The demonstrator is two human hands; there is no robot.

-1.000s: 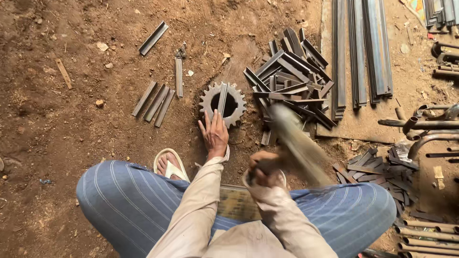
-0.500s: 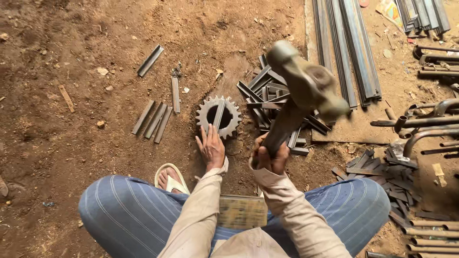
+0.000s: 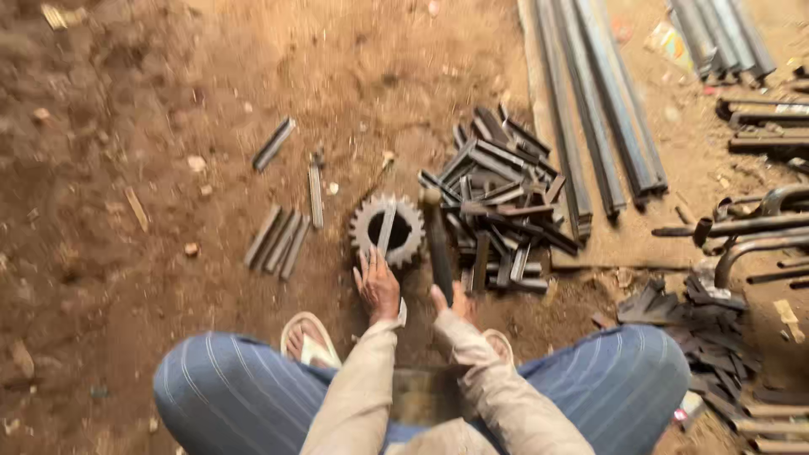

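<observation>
A toothed steel gear ring (image 3: 387, 227) lies flat on the dirt floor in front of me, with a short flat metal strip (image 3: 385, 232) resting across it. My left hand (image 3: 377, 286) holds the near end of that strip, fingers spread on it. My right hand (image 3: 451, 305) grips the handle of a hammer (image 3: 436, 240), whose head is down near the ring's right side. My knees in striped blue trousers are at the bottom.
A heap of short metal strips (image 3: 497, 202) lies right of the ring. Several finished strips (image 3: 278, 240) lie to its left. Long steel bars (image 3: 598, 118) stretch along the upper right. Curved pipes and scrap (image 3: 742, 236) crowd the right edge. My sandalled foot (image 3: 308, 337) is below.
The hammer was raised high half a second ago and has swung down to beside the gear ring. My left hand stayed on the strip.
</observation>
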